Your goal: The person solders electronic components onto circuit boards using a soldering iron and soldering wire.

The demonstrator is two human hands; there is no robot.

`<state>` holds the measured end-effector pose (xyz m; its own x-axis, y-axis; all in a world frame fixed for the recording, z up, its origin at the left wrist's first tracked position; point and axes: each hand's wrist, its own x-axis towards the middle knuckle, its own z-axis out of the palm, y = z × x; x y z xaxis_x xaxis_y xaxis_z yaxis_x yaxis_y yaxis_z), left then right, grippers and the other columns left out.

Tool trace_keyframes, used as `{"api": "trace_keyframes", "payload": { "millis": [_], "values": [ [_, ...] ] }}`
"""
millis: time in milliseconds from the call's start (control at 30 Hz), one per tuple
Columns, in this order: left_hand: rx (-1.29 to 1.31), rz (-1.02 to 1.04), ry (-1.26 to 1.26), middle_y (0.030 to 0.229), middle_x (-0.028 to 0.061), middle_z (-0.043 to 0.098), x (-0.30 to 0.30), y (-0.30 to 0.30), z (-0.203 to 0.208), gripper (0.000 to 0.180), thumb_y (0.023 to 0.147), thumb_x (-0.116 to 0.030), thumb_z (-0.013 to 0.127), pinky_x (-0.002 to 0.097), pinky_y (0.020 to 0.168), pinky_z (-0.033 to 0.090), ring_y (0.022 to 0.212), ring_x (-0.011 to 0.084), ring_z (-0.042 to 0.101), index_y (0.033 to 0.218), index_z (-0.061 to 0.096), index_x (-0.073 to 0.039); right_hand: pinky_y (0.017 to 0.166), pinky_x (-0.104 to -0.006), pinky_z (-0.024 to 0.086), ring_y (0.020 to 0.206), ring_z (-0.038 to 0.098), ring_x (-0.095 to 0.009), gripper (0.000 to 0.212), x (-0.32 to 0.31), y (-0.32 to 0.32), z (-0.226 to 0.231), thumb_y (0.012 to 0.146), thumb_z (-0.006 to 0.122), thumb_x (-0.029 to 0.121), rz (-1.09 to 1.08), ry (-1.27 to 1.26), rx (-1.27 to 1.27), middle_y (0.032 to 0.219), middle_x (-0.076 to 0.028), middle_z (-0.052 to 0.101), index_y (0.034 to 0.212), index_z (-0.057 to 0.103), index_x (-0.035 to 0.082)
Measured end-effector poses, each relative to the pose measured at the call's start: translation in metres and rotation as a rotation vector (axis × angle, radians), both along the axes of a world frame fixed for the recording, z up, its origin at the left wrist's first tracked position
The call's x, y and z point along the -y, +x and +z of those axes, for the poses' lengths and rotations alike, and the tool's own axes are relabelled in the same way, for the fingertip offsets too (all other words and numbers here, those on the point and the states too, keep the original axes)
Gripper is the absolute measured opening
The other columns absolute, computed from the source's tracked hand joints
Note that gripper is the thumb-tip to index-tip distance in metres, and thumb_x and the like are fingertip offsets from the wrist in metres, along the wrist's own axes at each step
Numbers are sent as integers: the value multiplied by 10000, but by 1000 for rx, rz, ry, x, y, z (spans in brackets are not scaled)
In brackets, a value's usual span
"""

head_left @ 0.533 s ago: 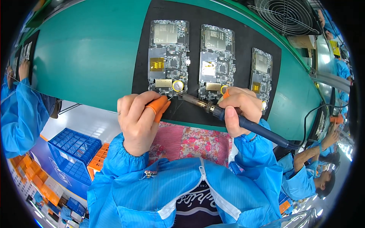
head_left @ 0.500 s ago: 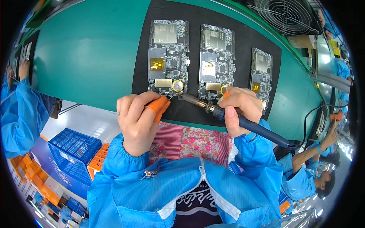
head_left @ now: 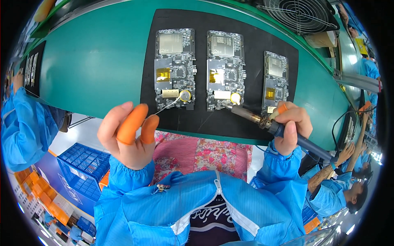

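Observation:
My left hand [head_left: 130,137], with orange finger cots on two fingers, pinches a thin strand of solder wire [head_left: 167,106]. Its far end reaches the lower part of the left circuit board [head_left: 185,78], beside a round coin cell [head_left: 185,96]. In my right hand [head_left: 294,126] is a dark blue soldering iron [head_left: 248,115], gripped by its handle, an orange cot on one finger. Its tip is at the lower edge of the middle circuit board [head_left: 236,78], just below another coin cell [head_left: 235,98]; contact is too small to tell. My right hand partly covers the right circuit board [head_left: 276,76].
Under the boards lies a black mat [head_left: 254,45] on a green table [head_left: 98,65]. A round fan grille [head_left: 301,14] stands at the back right. Blue crates [head_left: 84,164] are at the lower left. Co-workers in blue sit on both sides.
My left hand has moved left and turned, drawing back from the left board. The soldering iron has moved right, from the left board to the middle one. In view, the boards have shifted slightly.

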<state>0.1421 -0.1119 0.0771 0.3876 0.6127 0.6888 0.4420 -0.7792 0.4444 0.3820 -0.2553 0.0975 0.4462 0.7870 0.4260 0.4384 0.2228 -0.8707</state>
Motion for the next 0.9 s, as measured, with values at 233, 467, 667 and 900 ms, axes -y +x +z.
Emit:
{"api": "trace_keyframes", "payload": {
  "millis": [233, 467, 667, 900],
  "values": [
    [-160, -113, -322, 996, 110, 527, 0, -14, 3, 231, 625, 50, 741, 277, 658, 443, 802, 203, 538, 814, 619, -2, 397, -308, 395, 432, 505, -233, 51, -33, -17, -4, 708, 546, 29, 232, 102, 139, 555, -109, 513, 702, 541, -22],
    [-193, -118, -337, 979, 110, 541, 1, -17, 2, 238, 618, 53, 742, 292, 646, 447, 806, 222, 545, 818, 622, 9, 396, -304, 401, 435, 507, -232, 66, -46, -25, -16, 682, 556, 41, 301, 58, 164, 547, -107, 500, 669, 536, -21],
    [-227, -161, -336, 963, 108, 547, 0, -15, -4, 228, 619, 46, 739, 298, 668, 454, 838, 236, 549, 809, 619, 9, 384, -298, 393, 416, 493, -224, 79, -47, -26, -18, 685, 550, 44, 309, 29, 184, 534, -101, 490, 648, 530, -23],
    [-246, -150, -345, 979, 103, 539, 0, -14, -7, 207, 648, 55, 719, 292, 686, 464, 852, 227, 554, 820, 615, 5, 391, -298, 394, 424, 493, -227, 64, -50, -28, -21, 673, 552, 34, 299, 27, 191, 541, -101, 492, 654, 534, -25]
  ]
}}
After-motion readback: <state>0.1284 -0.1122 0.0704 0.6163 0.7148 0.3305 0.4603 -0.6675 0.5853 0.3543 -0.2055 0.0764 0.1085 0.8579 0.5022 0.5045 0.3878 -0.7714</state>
